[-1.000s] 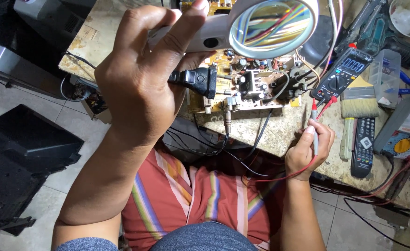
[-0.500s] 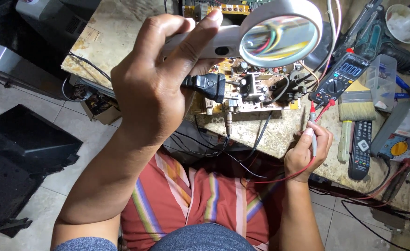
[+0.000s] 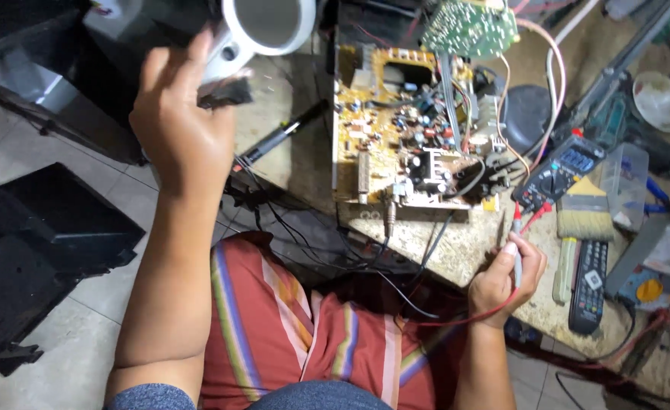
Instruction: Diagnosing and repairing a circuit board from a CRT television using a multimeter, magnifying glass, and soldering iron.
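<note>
While the left hand (image 3: 179, 125) grips it, white round-rimmed magnifier lamp (image 3: 263, 26); right hand (image 3: 502, 277) pinching red probe (image 3: 517, 243).

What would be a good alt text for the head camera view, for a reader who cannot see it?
Seen from above, a seated person's left hand holds a white round magnifier and a black plug, while the right hand holds test probes with a red lead. On the stone worktop lie an open yellow circuit board, a multimeter, a paintbrush and a remote control.
</note>
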